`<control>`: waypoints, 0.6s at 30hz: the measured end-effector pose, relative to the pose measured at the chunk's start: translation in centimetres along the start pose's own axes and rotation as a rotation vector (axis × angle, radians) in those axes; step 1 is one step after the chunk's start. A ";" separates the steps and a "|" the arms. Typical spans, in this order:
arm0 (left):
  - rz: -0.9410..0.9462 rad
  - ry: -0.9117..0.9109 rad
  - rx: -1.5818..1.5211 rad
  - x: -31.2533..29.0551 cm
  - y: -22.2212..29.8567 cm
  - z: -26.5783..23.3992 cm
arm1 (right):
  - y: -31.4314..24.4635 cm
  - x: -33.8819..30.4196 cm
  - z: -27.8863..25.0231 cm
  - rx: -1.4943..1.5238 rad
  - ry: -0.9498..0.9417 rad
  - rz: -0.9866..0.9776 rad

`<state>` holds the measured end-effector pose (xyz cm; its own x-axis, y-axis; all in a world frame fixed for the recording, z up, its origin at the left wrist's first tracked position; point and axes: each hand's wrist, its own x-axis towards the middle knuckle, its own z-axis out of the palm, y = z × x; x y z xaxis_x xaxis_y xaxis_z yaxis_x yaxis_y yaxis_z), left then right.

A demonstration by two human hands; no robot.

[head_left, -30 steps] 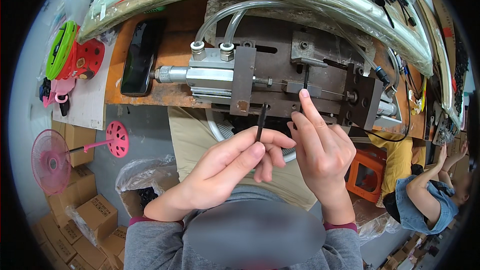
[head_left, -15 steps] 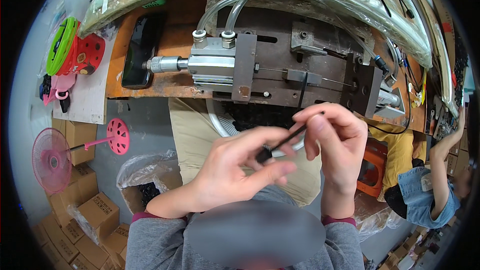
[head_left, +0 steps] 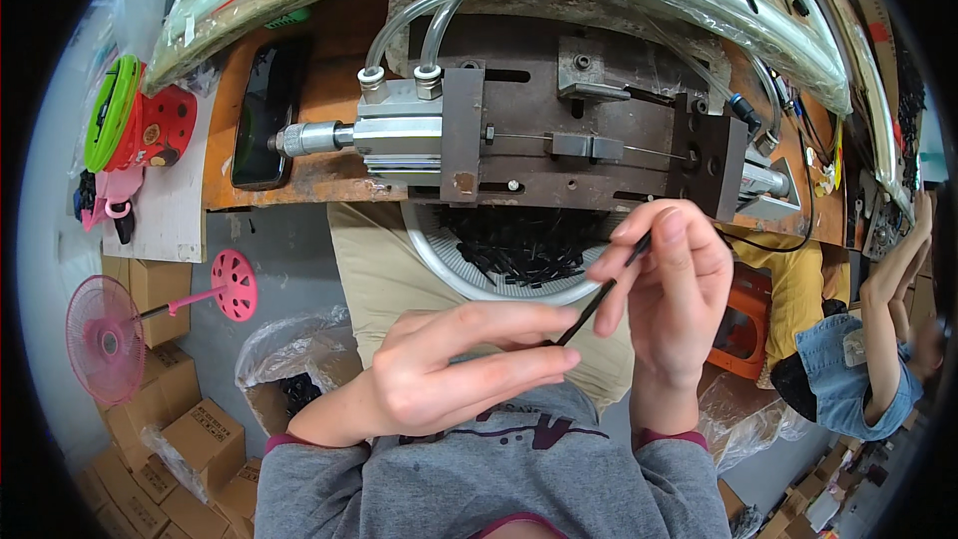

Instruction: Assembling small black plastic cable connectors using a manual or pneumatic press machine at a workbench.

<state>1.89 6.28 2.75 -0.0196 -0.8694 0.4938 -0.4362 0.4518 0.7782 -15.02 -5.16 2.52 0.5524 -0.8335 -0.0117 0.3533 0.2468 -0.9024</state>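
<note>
There's a pink fan (head_left: 105,344) by the cardboard boxes (head_left: 203,436), a red pot (head_left: 170,130) up on the white board (head_left: 150,237), a dark phone (head_left: 265,115) flat on the bench (head_left: 334,180); and over right, an orange stool (head_left: 740,324) near a co-worker (head_left: 840,379) in denim, arms stretched out!

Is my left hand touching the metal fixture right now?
Apart. The head view shows a clear gap, with the tub visible between the left hand and the fixture.

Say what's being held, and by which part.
A black rod: the right hand holds its upper end; the lower end is at the left hand, whose grip is unclear.
</note>
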 end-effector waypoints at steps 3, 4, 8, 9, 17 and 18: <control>0.021 -0.003 0.026 0.3 0.0 0.5 | 0.4 -0.1 0.2 0.083 -0.056 0.009; 0.046 -0.017 0.041 0.3 -0.2 0.4 | 0.6 -0.1 0.2 0.104 -0.068 -0.004; 0.070 -0.033 0.034 0.2 -0.6 0.4 | 0.7 -0.1 0.0 0.088 -0.057 -0.001; 0.067 -0.030 0.035 0.3 -0.6 0.5 | 0.8 -0.2 0.0 0.088 -0.055 -0.001; 0.060 -0.030 0.037 0.4 -0.7 0.5 | 0.8 -0.2 0.0 0.084 -0.022 0.014; 0.060 -0.030 0.036 0.4 -0.7 0.5 | 0.8 -0.2 0.0 0.079 -0.024 0.010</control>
<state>1.68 5.50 2.25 -0.0737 -0.8469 0.5265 -0.4659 0.4961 0.7327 -14.87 -4.80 1.77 0.5740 -0.8188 -0.0093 0.4053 0.2939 -0.8656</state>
